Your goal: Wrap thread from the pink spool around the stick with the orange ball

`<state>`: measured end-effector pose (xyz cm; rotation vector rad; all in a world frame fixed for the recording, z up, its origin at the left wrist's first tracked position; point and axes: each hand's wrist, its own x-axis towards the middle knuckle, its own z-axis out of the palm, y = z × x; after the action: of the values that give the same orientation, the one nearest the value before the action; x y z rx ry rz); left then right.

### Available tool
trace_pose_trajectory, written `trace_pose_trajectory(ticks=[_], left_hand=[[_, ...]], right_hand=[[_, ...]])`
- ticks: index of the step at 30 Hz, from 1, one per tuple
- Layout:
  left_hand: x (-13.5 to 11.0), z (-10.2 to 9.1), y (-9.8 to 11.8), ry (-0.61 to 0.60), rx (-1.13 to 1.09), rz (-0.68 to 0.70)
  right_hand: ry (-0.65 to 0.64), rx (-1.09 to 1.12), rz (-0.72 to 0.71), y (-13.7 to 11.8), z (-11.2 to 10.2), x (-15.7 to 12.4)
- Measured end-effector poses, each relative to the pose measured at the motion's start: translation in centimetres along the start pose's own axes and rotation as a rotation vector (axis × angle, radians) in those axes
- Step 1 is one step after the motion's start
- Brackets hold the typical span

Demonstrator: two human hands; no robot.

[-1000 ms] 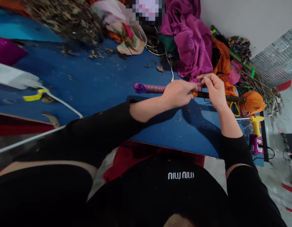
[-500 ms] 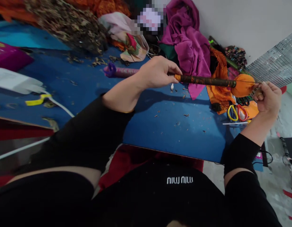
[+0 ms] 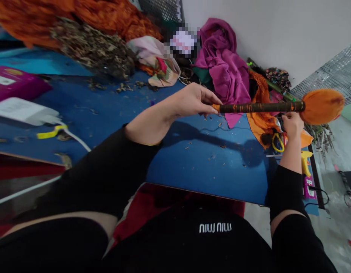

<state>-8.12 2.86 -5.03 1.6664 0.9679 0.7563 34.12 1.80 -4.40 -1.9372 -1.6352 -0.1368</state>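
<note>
My left hand (image 3: 196, 100) is closed round the near end of a dark brown stick (image 3: 257, 107), where a bit of orange cloth shows at the fingertips. Orange lines ring the stick, which is held level above the blue table. At its far end sits a rounded orange cloth bundle (image 3: 323, 106). Just below the stick, close to the bundle, my right hand (image 3: 294, 123) has its fingers pinched together. A thin dark thread ran to these fingers a moment ago; it is too fine to make out now.
Magenta cloth (image 3: 225, 68) and orange cloth (image 3: 260, 125) lie behind the stick. Scissors with a yellow handle (image 3: 278, 143) and a yellow glue gun (image 3: 306, 161) are by my right forearm. Dried plant matter (image 3: 92, 49) is piled at back left, near a white plug (image 3: 26, 110).
My right hand has moved left, from beyond the orange bundle to below the stick. The bundle end appears farther right and larger. My left hand keeps its hold, and the view has shifted slightly.
</note>
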Motion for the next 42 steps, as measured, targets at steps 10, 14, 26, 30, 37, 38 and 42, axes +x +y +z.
trace_pose_trajectory(ticks=[10, 14, 26, 30, 37, 38, 42], left_hand=[[-0.3, 3.1, 1.6, 0.144, -0.34, -0.092], [0.1, 3.5, 1.1, 0.171, -0.356, -0.096], [0.3, 6.6, 0.5, 0.134, -0.338, -0.119], [0.3, 7.2, 0.6, 0.17, -0.284, -0.134], [0.4, 7.8, -0.1, 0.158, -0.109, -0.094], [0.4, 7.8, -0.3, 0.167, -0.067, -0.073], [0.5, 7.8, -1.1, 0.186, 0.01, -0.004]], right_hand=[[-0.569, 0.897, -0.205, -15.2, 5.5, -8.3], [-0.455, 0.854, -0.179, -16.7, 4.9, -10.6], [-0.369, 1.26, -0.071, -17.1, 5.4, -10.5], [-0.317, 1.246, 0.05, -17.6, 4.8, -10.9], [-0.25, 1.18, 0.013, -18.0, 4.1, -11.8], [-0.248, 1.179, 0.008, -18.0, 4.1, -11.7], [-0.303, 1.161, -0.074, -17.6, 4.0, -11.2]])
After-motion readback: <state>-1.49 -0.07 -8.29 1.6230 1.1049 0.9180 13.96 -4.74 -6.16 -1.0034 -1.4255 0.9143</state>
